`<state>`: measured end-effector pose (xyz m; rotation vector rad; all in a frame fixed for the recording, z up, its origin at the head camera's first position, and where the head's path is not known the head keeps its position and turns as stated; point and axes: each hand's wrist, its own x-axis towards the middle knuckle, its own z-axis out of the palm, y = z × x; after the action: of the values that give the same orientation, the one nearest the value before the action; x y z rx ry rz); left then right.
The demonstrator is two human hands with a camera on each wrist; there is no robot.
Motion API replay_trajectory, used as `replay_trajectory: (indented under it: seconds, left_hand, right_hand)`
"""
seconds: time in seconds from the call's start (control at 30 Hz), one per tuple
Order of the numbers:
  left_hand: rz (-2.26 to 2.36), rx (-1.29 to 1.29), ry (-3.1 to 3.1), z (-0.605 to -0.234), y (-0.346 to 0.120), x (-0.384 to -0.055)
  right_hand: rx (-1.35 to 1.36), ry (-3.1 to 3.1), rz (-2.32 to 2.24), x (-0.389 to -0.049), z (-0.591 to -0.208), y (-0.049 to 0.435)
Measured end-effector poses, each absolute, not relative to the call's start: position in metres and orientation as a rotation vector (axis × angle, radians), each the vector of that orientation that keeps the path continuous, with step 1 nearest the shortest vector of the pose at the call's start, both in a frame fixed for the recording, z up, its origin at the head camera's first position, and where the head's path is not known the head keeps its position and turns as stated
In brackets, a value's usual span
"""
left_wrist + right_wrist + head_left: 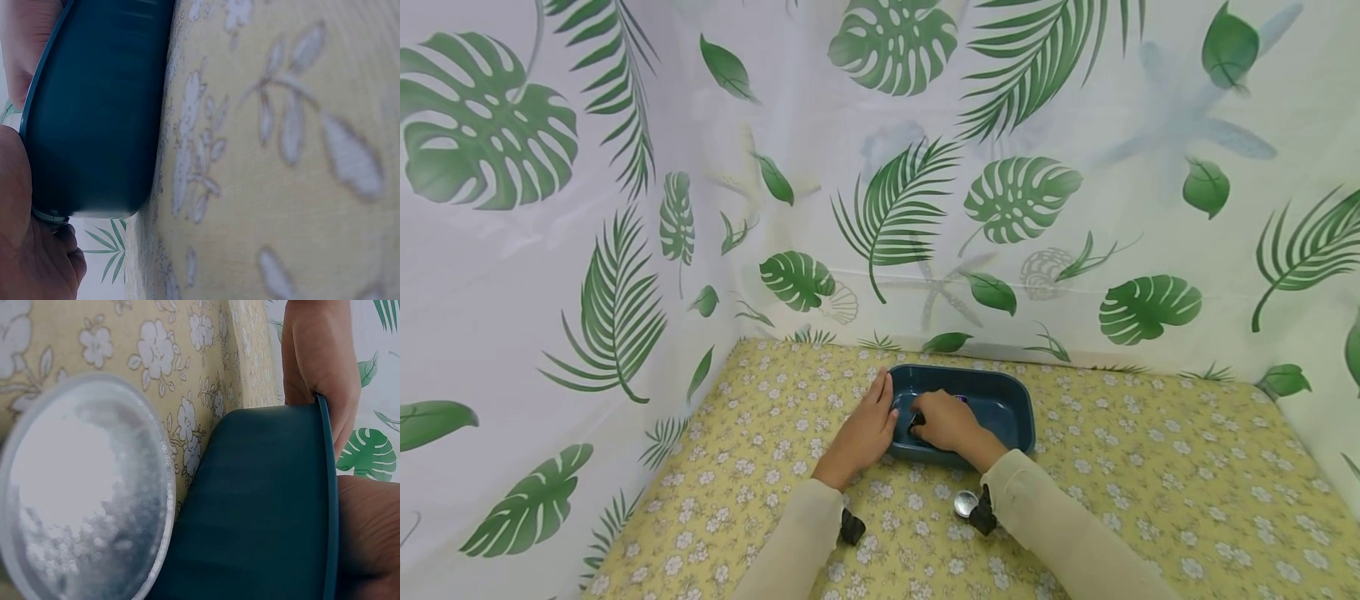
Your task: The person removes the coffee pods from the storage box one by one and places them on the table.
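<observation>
A dark teal rectangular tub (1017,417) stands on the floral cloth. My left hand (867,429) grips its left end, the thumb at the rim and the fingers along the outside wall. In the left wrist view the left hand's fingers (53,262) curl under the tub's rim. My right hand (946,421) reaches down into the tub and pinches a small black object (917,421) near the left end; most of it is hidden by the fingers. Behind the right hand a small purple thing (961,399) peeks out inside the tub.
A round silver dish-like thing (966,503) lies on the cloth in front of the tub, beside the right wrist. Yellow floral cloth (1150,475) covers the tabletop. Leaf-printed white sheets (910,325) hang behind it and at the left.
</observation>
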<state>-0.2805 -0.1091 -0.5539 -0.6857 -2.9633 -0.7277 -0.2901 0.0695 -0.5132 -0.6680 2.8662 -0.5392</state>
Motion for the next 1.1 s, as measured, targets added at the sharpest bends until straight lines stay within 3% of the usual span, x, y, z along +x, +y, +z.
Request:
replay_trajectory:
  seconds: [1.1]
  left_hand:
    - [-0.742, -0.663, -2.979, -0.5482, -0.1077, -0.2767]
  right_hand:
    - [-0.669, 2.85, -0.651, -0.2855, -0.5142, 0.0721]
